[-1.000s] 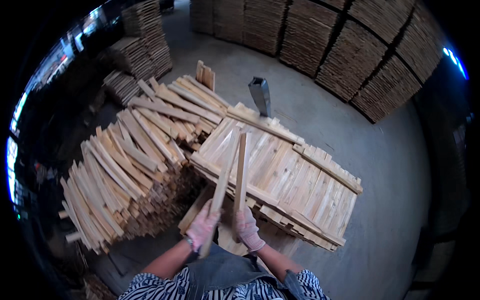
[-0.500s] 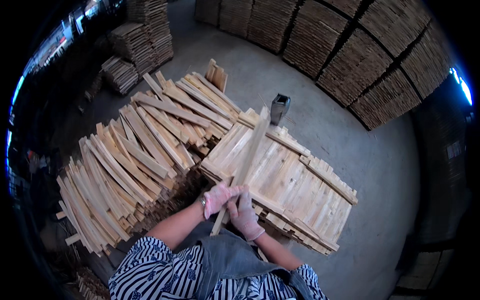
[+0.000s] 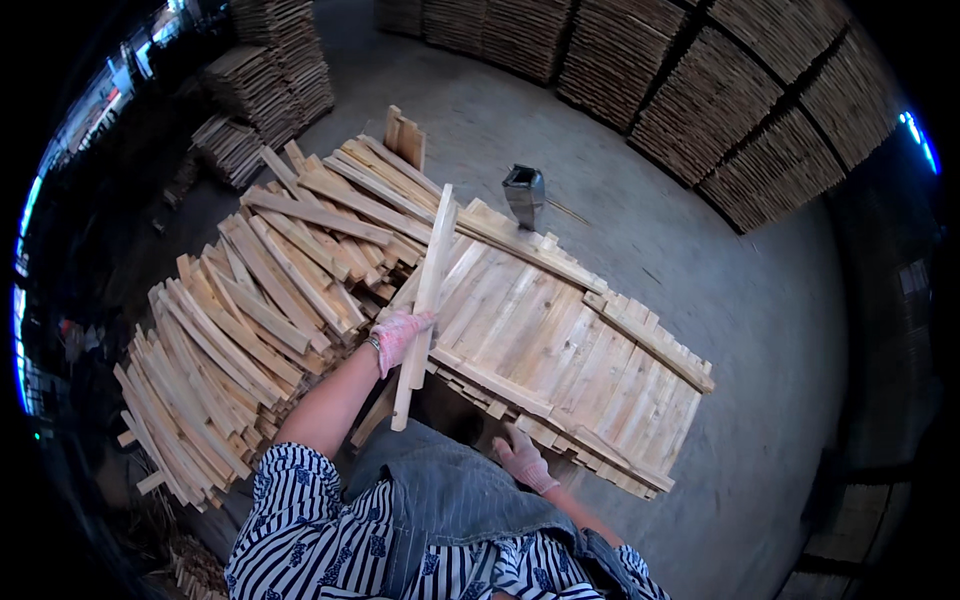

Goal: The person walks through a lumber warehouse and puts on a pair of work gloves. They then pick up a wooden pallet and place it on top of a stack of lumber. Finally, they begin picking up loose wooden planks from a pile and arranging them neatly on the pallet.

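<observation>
In my closed left hand [image 3: 402, 338], in a pinkish glove, are wooden slats [image 3: 436, 245], apparently two overlapping, tilted up and away over the left end of a slatted wooden panel [image 3: 540, 318]. Their near ends stick out below the hand, towards my apron. My right hand [image 3: 524, 462], gloved the same way, is down beside the panel's near edge with nothing visible in it. Its thumb and forefinger are apart, while the other fingers are partly hidden. Narrow battens [image 3: 650, 342] lie along the panel's far and near sides.
A large heap of loose slats [image 3: 235, 340] spreads to the left of the panel. Beyond the panel's far edge stands a dark, open-topped metal object [image 3: 524, 196]. Tall stacks of boards [image 3: 690, 105] line the back, with more stacked slats [image 3: 265, 85] at the far left.
My hands were together on the slats; now the right has let go and dropped to the panel's near edge. My left hand has carried the slats leftward and turned them more upright in view.
</observation>
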Demonstrator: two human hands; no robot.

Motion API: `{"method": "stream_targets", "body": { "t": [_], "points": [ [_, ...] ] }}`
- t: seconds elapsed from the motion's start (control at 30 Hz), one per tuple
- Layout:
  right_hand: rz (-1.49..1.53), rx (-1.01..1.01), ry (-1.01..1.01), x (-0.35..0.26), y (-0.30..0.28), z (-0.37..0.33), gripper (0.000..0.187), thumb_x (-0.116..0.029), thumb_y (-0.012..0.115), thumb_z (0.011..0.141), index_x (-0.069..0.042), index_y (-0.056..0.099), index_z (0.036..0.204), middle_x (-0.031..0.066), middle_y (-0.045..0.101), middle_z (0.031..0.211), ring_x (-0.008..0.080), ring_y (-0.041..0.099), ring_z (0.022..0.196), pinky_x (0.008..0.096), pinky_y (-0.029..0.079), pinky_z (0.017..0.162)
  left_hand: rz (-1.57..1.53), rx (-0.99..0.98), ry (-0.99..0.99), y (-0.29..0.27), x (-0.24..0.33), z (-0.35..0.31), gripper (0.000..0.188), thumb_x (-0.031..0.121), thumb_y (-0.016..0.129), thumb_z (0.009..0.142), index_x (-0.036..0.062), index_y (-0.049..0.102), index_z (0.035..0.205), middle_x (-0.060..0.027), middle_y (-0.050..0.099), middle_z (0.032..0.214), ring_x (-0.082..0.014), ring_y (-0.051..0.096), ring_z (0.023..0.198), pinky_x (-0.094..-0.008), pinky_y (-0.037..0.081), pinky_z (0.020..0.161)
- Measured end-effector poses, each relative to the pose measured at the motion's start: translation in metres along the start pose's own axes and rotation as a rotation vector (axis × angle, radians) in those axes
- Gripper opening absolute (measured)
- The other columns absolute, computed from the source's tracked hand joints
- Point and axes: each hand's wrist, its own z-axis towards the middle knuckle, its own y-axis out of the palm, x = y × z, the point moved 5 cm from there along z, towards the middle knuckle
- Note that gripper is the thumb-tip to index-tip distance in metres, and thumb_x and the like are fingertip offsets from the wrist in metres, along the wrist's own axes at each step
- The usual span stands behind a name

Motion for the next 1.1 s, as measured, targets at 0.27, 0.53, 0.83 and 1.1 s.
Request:
{"method": "stream_targets", "body": {
  "t": [0.27, 0.53, 0.83, 1.1],
  "points": [
    [0.088, 0.219, 0.135, 0.073, 0.006, -0.020, 0.062, -0.048, 0.055, 0.094, -0.011, 0.045, 0.143, 0.0207, 0.051, 0.140, 0.0393, 0.056, 0.121, 0.0438, 0.048, 0.099, 0.726, 0.385, -0.007, 0.016, 0.011, 0.100, 0.058, 0.037, 0.070, 0.082, 0.0007, 0.050, 0.123, -0.0255, 0.062, 0.122, -0.0383, 0.064, 0.107, -0.0470, 0.051, 0.090],
    [0.332, 0.112, 0.302, 0.090, 0.079, -0.016, 0.067, -0.042, 0.059, 0.095, 0.001, 0.043, 0.143, 0.0271, 0.059, 0.128, 0.0340, 0.060, 0.116, 0.0404, 0.047, 0.098, 1.146, 0.759, 0.058, -0.031, -0.066, 0.222, 0.051, 0.017, 0.064, 0.089, 0.0101, 0.042, 0.134, -0.0191, 0.057, 0.130, -0.0355, 0.057, 0.122, -0.0478, 0.048, 0.100],
    [0.529, 0.280, 0.399, 0.102, 0.080, -0.018, 0.064, -0.036, 0.062, 0.096, 0.004, 0.044, 0.142, 0.0238, 0.060, 0.129, 0.0309, 0.058, 0.120, 0.0350, 0.046, 0.100, 1.300, 0.436, -0.087, -0.025, -0.013, 0.188, 0.051, 0.017, 0.064, 0.088, 0.0129, 0.045, 0.134, -0.0114, 0.057, 0.128, -0.0275, 0.056, 0.120, -0.0422, 0.051, 0.092],
    [0.329, 0.158, 0.330, 0.009, 0.020, 0.019, 0.059, -0.034, 0.058, 0.098, 0.003, 0.045, 0.142, 0.0239, 0.059, 0.132, 0.0323, 0.058, 0.122, 0.0358, 0.045, 0.102, 1.341, 0.375, 0.097, -0.026, -0.004, 0.202, 0.037, 0.010, 0.055, 0.092, 0.0096, 0.046, 0.128, -0.0150, 0.060, 0.123, -0.0323, 0.062, 0.111, -0.0450, 0.054, 0.088]
  ]
}}
